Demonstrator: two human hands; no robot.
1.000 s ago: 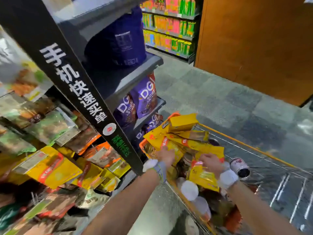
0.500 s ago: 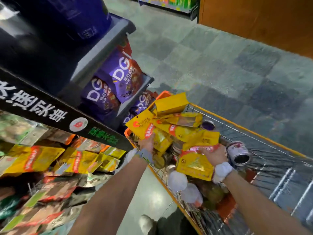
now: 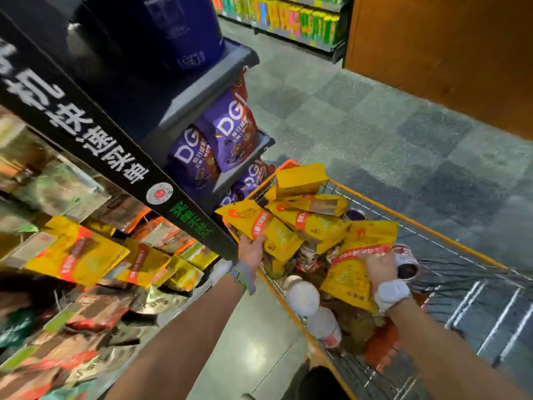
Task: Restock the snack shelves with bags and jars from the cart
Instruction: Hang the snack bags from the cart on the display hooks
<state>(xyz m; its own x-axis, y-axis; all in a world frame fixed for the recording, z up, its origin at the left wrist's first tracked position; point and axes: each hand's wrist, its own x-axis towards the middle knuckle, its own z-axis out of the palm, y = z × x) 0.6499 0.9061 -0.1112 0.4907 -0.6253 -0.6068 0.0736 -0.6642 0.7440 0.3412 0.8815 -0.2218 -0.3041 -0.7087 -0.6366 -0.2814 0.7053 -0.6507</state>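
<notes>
Two yellow snack bags are up off the cart load. The left bag (image 3: 253,223) sits tilted at the cart's near-left corner, one corner poking past the rim toward the shelving. The left grip (image 3: 252,251) is closed on its lower edge, fingers curled under. The right bag (image 3: 347,280) hangs over the middle of the load. It is pinched at its red-banded top edge by the right grip (image 3: 375,265), fingers curled over.

Change: a second ago both hands were down in the heap. Half a second ago the right bag was already raised. Now the left one has come clear too. I read the pick as done, with both hands loaded and the carry across to the shelf next.

Looks: flat glossy pouches, yellow with a red band, print too blurred to read. They probably flop when held by one edge.

Outward: the cart (image 3: 450,240) has an orange rim and a wire basket, with more yellow bags heaped at its far-left end. A can (image 3: 405,259) lies on its side just beside the right grip. White-lidded jars (image 3: 302,297) sit low by the near rim. The snack shelf (image 3: 43,174) at left holds matching yellow pouches (image 3: 78,251), blurred. A black sign strip (image 3: 95,140) runs diagonally between the shelf and the cart. Purple bags (image 3: 230,137) sit on the end shelves behind the cart. The floor (image 3: 375,125) is grey tile.
</notes>
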